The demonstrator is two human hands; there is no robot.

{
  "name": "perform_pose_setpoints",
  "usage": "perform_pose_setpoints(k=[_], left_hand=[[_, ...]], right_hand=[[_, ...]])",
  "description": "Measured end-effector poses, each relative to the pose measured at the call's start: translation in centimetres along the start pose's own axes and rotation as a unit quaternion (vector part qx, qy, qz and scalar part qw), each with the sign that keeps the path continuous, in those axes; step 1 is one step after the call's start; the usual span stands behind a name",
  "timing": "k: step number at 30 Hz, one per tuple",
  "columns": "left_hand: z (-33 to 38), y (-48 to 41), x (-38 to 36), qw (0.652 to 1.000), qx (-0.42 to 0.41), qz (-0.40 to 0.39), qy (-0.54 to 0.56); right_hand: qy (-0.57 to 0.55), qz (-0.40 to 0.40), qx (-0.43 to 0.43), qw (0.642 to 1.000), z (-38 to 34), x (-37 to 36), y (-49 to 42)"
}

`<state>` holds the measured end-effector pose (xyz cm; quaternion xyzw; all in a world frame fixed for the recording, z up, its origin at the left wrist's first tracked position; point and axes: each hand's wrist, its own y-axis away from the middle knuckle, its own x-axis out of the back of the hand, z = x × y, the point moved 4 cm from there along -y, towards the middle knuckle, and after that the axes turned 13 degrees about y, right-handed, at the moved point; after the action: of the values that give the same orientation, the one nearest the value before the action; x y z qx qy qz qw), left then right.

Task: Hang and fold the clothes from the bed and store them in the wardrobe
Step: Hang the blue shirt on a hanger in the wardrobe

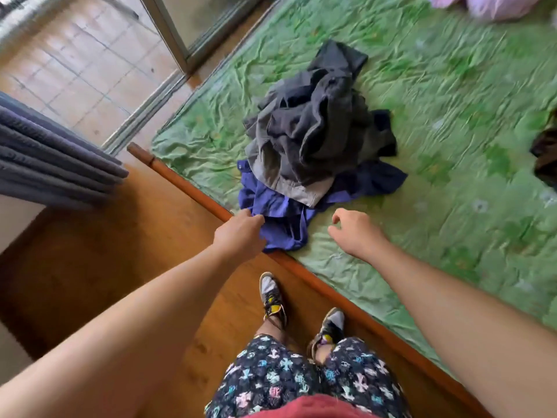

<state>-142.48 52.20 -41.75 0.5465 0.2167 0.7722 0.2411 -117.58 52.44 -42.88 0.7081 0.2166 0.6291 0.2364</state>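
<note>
At the bottom of the view the person wears patterned shorts [301,378] and stands in two sneakers [272,297] on a wooden floor [105,267], close against the wooden bed rail [346,300] that runs diagonally across the picture. Both bare forearms reach forward over that rail. The left hand [241,233] sits right at the rail, its fingers curled into the near left edge of a blue garment [301,212], so the cloth bunches against the fingertips; the rest of that garment spreads away from the hand, up and to the right, on the bed. The right hand [355,233] is just beside the blue garment's right edge and apart from it, over the green sheet [452,116], with fingers loosely curled and nothing in them. Just beyond the hands, a crumpled heap of grey clothes [319,128] lies on top of the far part of the blue garment, pinning it. The wrinkled sheet stretches on past the heap. At the right edge a dark brown item [545,152] is partly cut off, and at the far top right lie lilac bundles [497,6], blurred. To the left hangs a grey-blue curtain [54,155], and beyond it stands a sliding door frame [168,31].
</note>
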Motion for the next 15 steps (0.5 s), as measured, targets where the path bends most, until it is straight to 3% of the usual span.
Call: perform_pose_setpoints(k=[4, 9, 12, 15], left_hand=[[-0.6, -5.3, -4.5, 0.999, -0.019, -0.043, -0.013], [-2.5, -12.5, -9.6, 0.995, -0.029, -0.043, -0.081], [-4.5, -16.5, -12.4, 0.988, -0.023, -0.092, -0.119], [-5.9, -19.0, -14.4, 0.986, -0.02, -0.114, -0.124]], right_hand=[[-0.068, -0.04, -0.029, 0.996, -0.6, -6.3, -5.0], [-0.154, -0.092, -0.076, 0.981, -1.9, -14.7, -11.2], [-0.253, -0.101, -0.138, 0.952, -3.4, -18.6, -14.0], [-0.383, -0.077, -0.204, 0.898, -4.7, -20.8, -15.7]])
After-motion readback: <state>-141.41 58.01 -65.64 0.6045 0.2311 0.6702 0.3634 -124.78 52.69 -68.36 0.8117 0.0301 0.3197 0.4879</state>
